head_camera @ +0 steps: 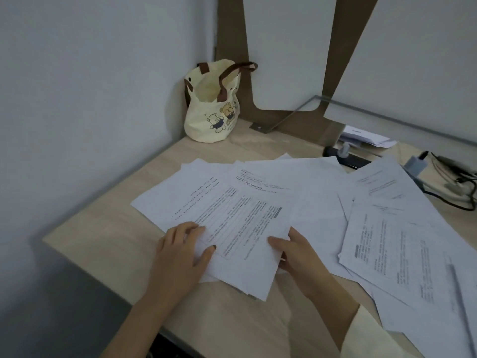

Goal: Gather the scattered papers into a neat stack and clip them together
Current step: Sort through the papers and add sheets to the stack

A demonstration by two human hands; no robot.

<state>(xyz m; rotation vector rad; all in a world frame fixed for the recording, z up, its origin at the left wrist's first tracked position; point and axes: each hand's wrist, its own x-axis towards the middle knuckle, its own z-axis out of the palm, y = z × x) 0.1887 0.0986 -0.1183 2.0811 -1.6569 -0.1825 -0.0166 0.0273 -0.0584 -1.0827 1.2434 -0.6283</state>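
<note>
Scene: person at a light wood bench (108, 241) in a corner, grey wall (77, 99) on the left.
Papers: many white printed papers (309, 197) fanned loose over the bench from centre to right edge, overlapping, tilted different ways, not stacked.
Front sheets: a few front sheets (242, 236) lie on top at near centre, skewed, between the two grips; one corner points toward the person.
Left grip: left grip (180, 251) palm down on the left edge of the front sheets, fingers spread and nearly straight, thumb flat on the print; open, presses only.
Right grip: right grip (296, 257) at the right edge of the front sheets, thumb on top, fingers curl at the edge and go under; closed, pinching those sheets.
Sleeve: cream sleeve (374, 337) on the right arm; left forearm bare.
Right pile: right pile (387, 254) overlaps thickly near the bench's right edge; thin grey stick (459, 293) lies on it, cannot tell what it is.
Bag: cream bag (211, 117), bear print, brown handles, upright in the far corner against the wall, apart from the papers.
Glass: glass pane (387, 117) stands along the far right of the bench; small paper heap (366, 136) behind it.
Strip: black power strip (346, 157) just past the papers' far edge, a plug in it.
Cables: dark cables (454, 192) at far right, beside the papers.
</note>
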